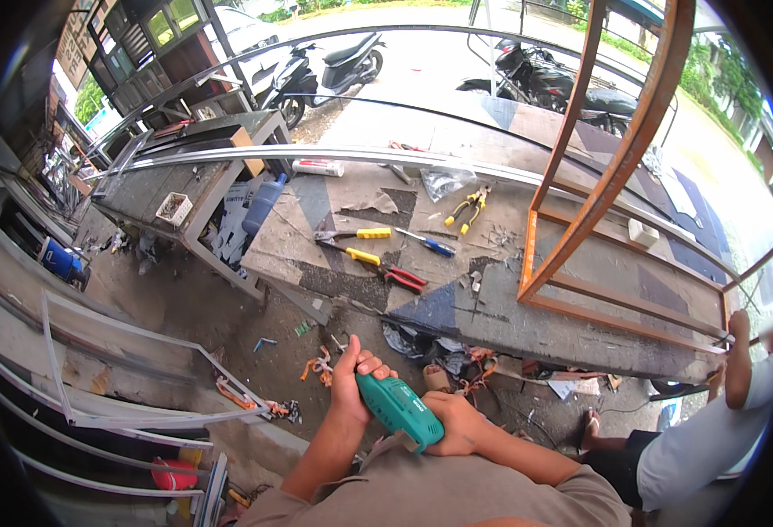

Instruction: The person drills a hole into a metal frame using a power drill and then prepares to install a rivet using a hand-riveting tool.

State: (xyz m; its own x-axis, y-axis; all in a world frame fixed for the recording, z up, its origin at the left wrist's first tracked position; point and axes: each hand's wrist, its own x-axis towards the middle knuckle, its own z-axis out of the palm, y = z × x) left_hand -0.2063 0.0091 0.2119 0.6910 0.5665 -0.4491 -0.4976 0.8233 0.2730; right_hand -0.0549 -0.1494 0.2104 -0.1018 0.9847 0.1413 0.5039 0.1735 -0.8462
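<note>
A green power drill [401,410] is held low in front of my body, its front end pointing up and left. My left hand [354,379] is closed round the front end, thumb raised along it, and hides most of that end. At the rear, my right hand [453,423] grips the drill, the handle mostly covered by the fingers. Beyond the drill, the worktable [316,279] carries red-handled pliers [401,278], yellow-handled pliers [465,212], a blue-handled screwdriver [428,241] and a yellow-handled cutting tool [364,234].
A brown metal frame [531,272] stands on the table's right, where another person [711,439] touches its end. Long pale metal bars [386,158] cross the table. A white frame [57,351] leans at left. Scraps [321,364] litter the floor. Motorbikes [527,79] stand beyond.
</note>
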